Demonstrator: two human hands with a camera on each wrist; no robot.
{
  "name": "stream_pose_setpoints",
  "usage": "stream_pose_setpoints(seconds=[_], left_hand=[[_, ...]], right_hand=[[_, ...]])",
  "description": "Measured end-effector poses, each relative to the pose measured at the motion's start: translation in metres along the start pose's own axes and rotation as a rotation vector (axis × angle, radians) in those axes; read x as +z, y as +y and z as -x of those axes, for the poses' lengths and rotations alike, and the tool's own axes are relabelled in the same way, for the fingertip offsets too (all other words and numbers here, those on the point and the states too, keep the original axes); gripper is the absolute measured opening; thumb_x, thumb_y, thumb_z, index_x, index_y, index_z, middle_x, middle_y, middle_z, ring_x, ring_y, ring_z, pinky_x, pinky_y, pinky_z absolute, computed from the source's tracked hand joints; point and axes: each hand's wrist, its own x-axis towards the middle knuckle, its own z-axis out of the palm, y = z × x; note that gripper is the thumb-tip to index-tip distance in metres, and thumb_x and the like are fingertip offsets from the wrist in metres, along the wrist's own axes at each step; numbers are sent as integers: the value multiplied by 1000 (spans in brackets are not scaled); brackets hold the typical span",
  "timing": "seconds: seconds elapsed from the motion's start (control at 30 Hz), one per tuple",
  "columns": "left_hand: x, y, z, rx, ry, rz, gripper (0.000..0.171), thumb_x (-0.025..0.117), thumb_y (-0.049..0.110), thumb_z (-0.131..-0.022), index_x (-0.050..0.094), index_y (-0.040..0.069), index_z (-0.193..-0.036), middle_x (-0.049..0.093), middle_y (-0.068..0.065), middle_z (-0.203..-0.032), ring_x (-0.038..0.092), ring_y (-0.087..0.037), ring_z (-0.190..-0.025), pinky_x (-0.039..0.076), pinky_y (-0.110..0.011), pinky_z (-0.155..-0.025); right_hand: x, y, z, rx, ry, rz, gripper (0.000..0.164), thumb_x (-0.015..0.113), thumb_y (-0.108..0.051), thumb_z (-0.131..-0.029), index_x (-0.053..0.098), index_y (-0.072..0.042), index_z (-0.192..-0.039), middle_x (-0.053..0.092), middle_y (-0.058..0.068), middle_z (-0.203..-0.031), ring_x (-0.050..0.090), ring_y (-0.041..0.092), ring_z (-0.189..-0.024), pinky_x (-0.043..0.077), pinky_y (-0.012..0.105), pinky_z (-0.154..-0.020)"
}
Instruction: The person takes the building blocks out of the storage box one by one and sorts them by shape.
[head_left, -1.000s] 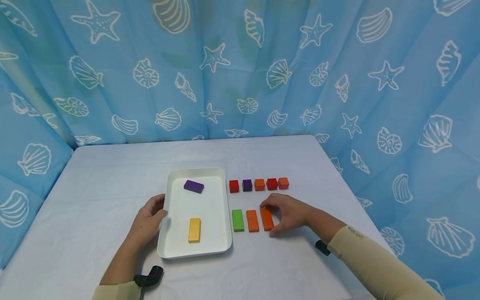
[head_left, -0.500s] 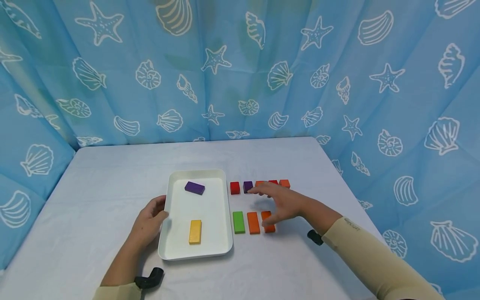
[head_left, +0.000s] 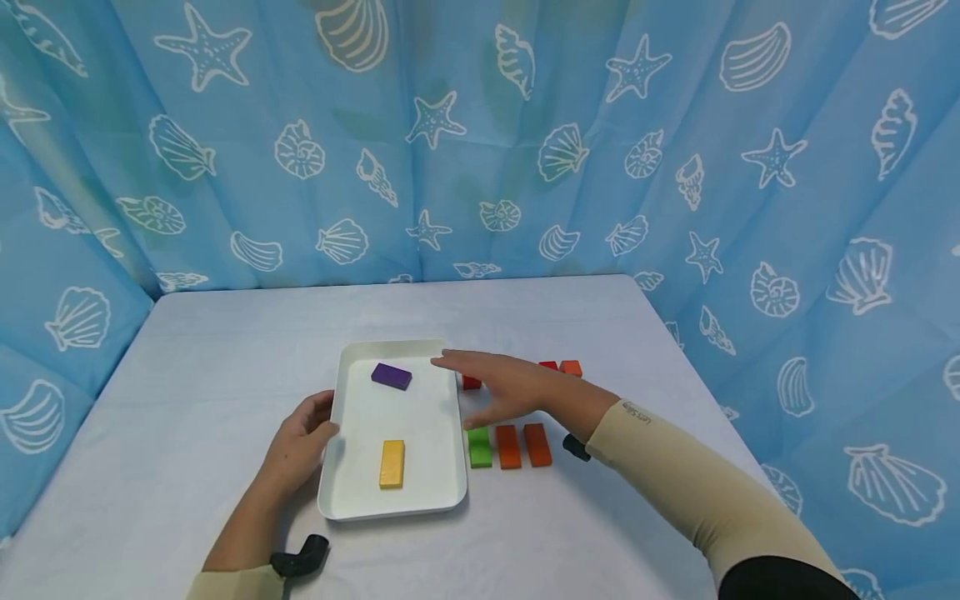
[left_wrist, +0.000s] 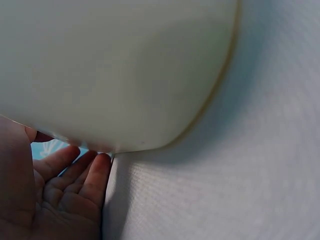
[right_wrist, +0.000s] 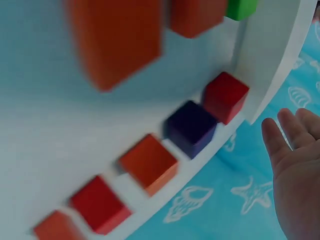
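My left hand (head_left: 298, 446) holds the left edge of a white tray (head_left: 420, 492), thumb at the rim. In the left wrist view its fingertips (left_wrist: 102, 162) meet the tray's side. Inside the tray lie a purple block (head_left: 392, 377) at the back and a yellow block (head_left: 392, 464) nearer the front. My right hand (head_left: 510, 385), fingers extended and holding nothing, hovers over the tray's right rim and the blocks beside it. It hides part of the row of cubes in the head view. The right wrist view shows a red cube (right_wrist: 226, 97) and a purple cube (right_wrist: 191, 128) near the tray.
Farther along that row sit an orange cube (right_wrist: 149, 164), another red cube (right_wrist: 100, 204) and another orange cube (right_wrist: 57, 227). A green block (head_left: 480, 450) and two orange blocks (head_left: 507, 447) lie flat nearer the front. A blue shell-print curtain (head_left: 480, 150) hangs behind the white-covered table (head_left: 247, 333).
My right hand has lifted away from the rightmost orange block and swept left over the blocks to the tray's right rim. The left hand stays at the tray.
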Motion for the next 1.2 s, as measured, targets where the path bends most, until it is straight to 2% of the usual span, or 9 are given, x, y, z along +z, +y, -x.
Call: stream_pose_setpoints(seconds=[0.13, 0.3, 0.5, 0.6, 0.7, 0.8, 1.0, 1.2], left_hand=[[1, 0, -1, -1, 5, -9, 62, 50, 12, -103, 36, 3, -163, 46, -23, -160, 41, -42, -150, 33, -59, -122], [1, 0, -1, -3, 7, -16, 62, 50, 12, -103, 36, 2, -163, 46, -23, -160, 41, -42, -150, 33, -58, -122], [-1, -1, -2, -3, 14, -25, 61, 50, 12, -103, 36, 2, -162, 46, -23, -160, 41, -42, -150, 32, -59, -122], [-1, 0, -3, -9, 10, -22, 61, 50, 13, -104, 36, 2, -162, 45, -23, -161, 40, -42, -151, 32, -59, -122], [-1, 0, -3, -12, 6, -16, 61, 50, 13, -103, 36, 3, -162, 45, -23, -162, 40, -41, -151, 32, -59, -122], [-1, 1, -2, -6, 8, -17, 61, 51, 13, -103, 37, 2, -162, 45, -23, -161, 40, -42, -151, 33, -59, -122], [-2, 3, -1, -2, -1, -14, 61, 52, 13, -104, 37, 3, -162, 45, -23, -161, 41, -41, -150, 33, -59, -122], [0, 2, 1, -23, -13, -18, 61, 52, 13, -104, 36, 3, -162, 44, -22, -162, 40, -41, -151, 31, -58, -123]], right_hand=[[-2, -13, -22, -11, -29, 24, 106, 90, -31, -88, 24, -35, -171, 21, -1, -177, 21, 20, -161, 39, 50, -120], [-1, -22, -52, -5, -67, 67, 106, 89, -25, -89, 23, -34, -172, 21, -5, -177, 19, 17, -161, 34, 48, -123], [0, -29, -89, 53, -68, 92, 102, 89, -15, -89, 30, -38, -169, 32, -11, -172, 28, 15, -158, 36, 44, -123], [3, -31, -103, 76, -82, 124, 97, 86, -7, -88, 38, -36, -167, 39, -11, -168, 34, 14, -155, 39, 42, -121], [4, -34, -112, 84, -108, 193, 92, 82, 1, -88, 43, -33, -165, 43, -9, -166, 37, 14, -154, 39, 39, -120], [5, -38, -119, 96, -135, 271, 92, 78, 6, -90, 42, -33, -165, 42, -7, -167, 38, 14, -153, 38, 37, -121], [7, -51, -126, 136, -177, 358, 93, 79, 0, -94, 37, -40, -167, 39, -8, -168, 38, 15, -153, 38, 38, -121], [12, -55, -137, 148, -195, 391, 86, 80, -8, -95, 40, -39, -165, 45, -8, -164, 44, 13, -148, 37, 35, -121]])
